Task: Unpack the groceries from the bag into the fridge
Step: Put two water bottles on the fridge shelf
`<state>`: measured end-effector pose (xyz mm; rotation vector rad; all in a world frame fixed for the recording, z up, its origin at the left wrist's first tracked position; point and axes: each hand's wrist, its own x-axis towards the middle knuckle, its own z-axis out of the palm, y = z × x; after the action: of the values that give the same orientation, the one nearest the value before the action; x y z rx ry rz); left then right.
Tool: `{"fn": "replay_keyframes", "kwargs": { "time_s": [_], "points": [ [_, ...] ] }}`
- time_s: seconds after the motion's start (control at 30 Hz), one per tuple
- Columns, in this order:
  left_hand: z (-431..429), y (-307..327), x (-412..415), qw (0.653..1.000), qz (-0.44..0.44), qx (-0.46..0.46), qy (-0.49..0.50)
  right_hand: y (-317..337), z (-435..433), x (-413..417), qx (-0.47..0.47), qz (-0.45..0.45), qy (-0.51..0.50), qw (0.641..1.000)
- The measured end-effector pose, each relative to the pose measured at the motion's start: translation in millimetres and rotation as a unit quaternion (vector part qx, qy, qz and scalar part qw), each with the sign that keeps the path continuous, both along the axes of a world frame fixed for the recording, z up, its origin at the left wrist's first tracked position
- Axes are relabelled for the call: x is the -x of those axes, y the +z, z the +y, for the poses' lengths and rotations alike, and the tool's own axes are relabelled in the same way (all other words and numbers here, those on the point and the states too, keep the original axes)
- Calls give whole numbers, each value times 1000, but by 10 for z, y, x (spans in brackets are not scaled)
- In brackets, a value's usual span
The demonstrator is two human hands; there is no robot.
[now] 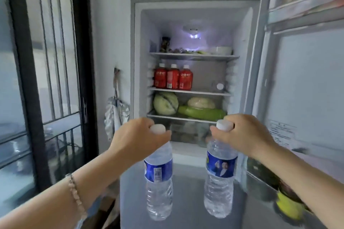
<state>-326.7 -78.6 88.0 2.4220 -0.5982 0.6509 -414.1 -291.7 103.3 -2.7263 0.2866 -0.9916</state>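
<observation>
Clear bottles point(159, 188), two; red bottles point(173, 80), three.

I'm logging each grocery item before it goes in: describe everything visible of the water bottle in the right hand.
The water bottle is clear plastic with a ribbed body, a white cap and a blue label printed with two figures. It looks full. It hangs roughly upright, gripped at the cap and neck by the right hand, which alone touches it. It is in front of the open fridge, beside but apart from the second water bottle in the left hand.
</observation>
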Motion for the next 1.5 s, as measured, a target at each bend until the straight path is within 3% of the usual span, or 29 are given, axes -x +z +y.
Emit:
{"fn": "replay_keyframes", "kwargs": {
  "time_s": [0.23, 0.37, 0.47, 0.57, 0.8, 0.93, 1.03, 1.1, 1.23, 1.5],
  "points": [
    [-734, 461, -1135, 996, -46, 81, -14, 571, -623, -1266, -44, -154, -40, 986],
    [-961, 742, -1693, 987, -99, 125, -13, 909, -916, -1845, -50, -327, -43, 943],
    [-1075, 862, -2098, 981, -138, 136, -19, 1031, -1106, -2204, 13, -450, -10, 893],
    [-1143, 904, -2490, 976, -150, 149, -50, 968, -1291, -2560, 116, -479, -4, 870],
    [-1240, 908, -3181, 970, -137, 149, -131, 605, -1696, -3222, 291, -414, -61, 860],
    [-1333, 877, -3368, 964, -134, 165, -159, 446, -1770, -3418, 327, -236, -165, 900],
    [-1400, 859, -3443, 963, -129, 159, -173, 439, -1746, -3506, 210, -47, -198, 956],
    [-1426, 831, -3479, 961, -122, 166, -182, 549, -1780, -3489, 126, 39, -123, 983],
    [-1472, 809, -3503, 959, -121, 171, -193, 761, -1895, -3472, 61, 152, -31, 986],
    [-1513, 704, -3405, 951, -136, 182, -208, 572, -2257, -3733, 9, 65, -37, 997]
  ]
}}
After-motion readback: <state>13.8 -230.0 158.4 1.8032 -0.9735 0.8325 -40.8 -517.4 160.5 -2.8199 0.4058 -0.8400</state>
